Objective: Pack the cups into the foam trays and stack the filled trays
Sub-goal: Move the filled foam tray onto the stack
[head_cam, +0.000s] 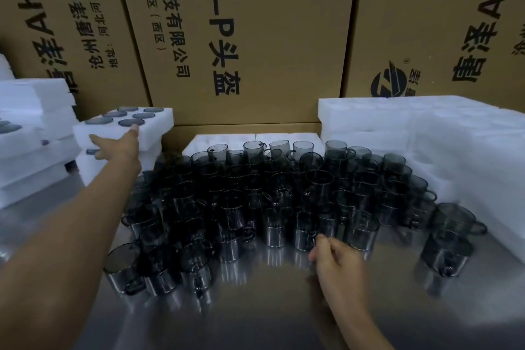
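Smoked-glass cups (pixel 284 196) crowding steel table (pixel 255 307) centre, dozens unpacked. Left hand (pixel 119 145) at 10 o'clock resting spread on filled foam tray (pixel 159 122), gripping nothing. Right hand (pixel 332 256) at 5 o'clock, fingers half-curled, empty, nearing front-row cup. Advice: square tray on stack; lift cups singly, avoiding knocks. Empty trays (pixel 426 122) at 2 o'clock.

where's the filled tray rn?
Head view, far left: filled tray tops the foam stack, left hand on its near edge, cardboard boxes behind.
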